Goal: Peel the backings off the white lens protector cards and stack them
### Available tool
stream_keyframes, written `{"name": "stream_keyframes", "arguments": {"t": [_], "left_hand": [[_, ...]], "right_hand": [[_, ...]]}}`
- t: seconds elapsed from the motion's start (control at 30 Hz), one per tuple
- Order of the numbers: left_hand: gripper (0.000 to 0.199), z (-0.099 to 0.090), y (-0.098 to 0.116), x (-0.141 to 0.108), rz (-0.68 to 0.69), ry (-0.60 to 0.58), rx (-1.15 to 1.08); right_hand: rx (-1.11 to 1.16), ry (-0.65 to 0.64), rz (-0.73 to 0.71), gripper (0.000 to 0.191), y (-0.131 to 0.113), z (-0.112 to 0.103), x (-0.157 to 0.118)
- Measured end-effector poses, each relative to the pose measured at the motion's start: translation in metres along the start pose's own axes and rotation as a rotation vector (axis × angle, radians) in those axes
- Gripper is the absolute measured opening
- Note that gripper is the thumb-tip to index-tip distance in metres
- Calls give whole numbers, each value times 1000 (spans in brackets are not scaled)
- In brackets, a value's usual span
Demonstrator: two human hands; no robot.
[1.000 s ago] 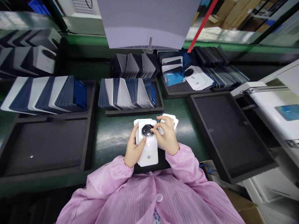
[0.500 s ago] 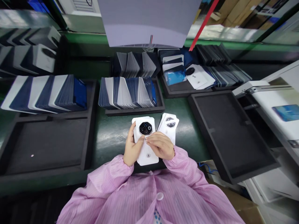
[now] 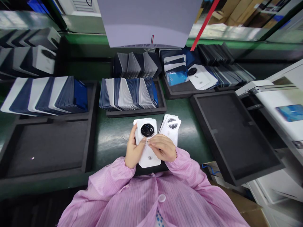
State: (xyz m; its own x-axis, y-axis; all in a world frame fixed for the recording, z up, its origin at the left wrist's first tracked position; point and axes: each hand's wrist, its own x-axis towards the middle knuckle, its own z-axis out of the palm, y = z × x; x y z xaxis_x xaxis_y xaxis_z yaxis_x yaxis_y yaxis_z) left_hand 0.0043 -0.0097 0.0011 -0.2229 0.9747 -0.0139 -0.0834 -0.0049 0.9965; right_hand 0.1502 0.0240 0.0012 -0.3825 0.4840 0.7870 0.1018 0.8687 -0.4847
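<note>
A small stack of white phone back panels (image 3: 151, 162) is in front of my body, the top one bearing a dark octagonal camera area (image 3: 147, 130). My left hand (image 3: 134, 148) is closed around the stack's left edge, thumb lying across the top panel. Just below the camera area, the fingers of my right hand (image 3: 163, 147) are pinched together and meet the left thumb's tip. Whatever is between those fingertips is too small to make out. Beside the right hand, more white phone back panels (image 3: 174, 134) lie fanned on the green table (image 3: 113, 138).
Black trays (image 3: 163, 108) behind my hands hold rows of upright white and dark blue panels (image 3: 129, 94). Another tray of panels (image 3: 47, 94) stands left. A tilted black tray (image 3: 236, 135) and a white machine (image 3: 284, 97) are right. A sheet (image 3: 149, 22) hangs overhead.
The view has shifted very slightly. Both hands and the panels keep nearly the same positions, with the right fingertips still pinched by the left thumb.
</note>
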Motion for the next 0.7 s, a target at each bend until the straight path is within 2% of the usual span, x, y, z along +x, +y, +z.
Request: {"name": "stream_keyframes", "arguments": {"t": [0.7], "left_hand": [[57,0,-2,0,33,14,7]], "right_hand": [[4,-8,-6,43,1,-1,-2]]}}
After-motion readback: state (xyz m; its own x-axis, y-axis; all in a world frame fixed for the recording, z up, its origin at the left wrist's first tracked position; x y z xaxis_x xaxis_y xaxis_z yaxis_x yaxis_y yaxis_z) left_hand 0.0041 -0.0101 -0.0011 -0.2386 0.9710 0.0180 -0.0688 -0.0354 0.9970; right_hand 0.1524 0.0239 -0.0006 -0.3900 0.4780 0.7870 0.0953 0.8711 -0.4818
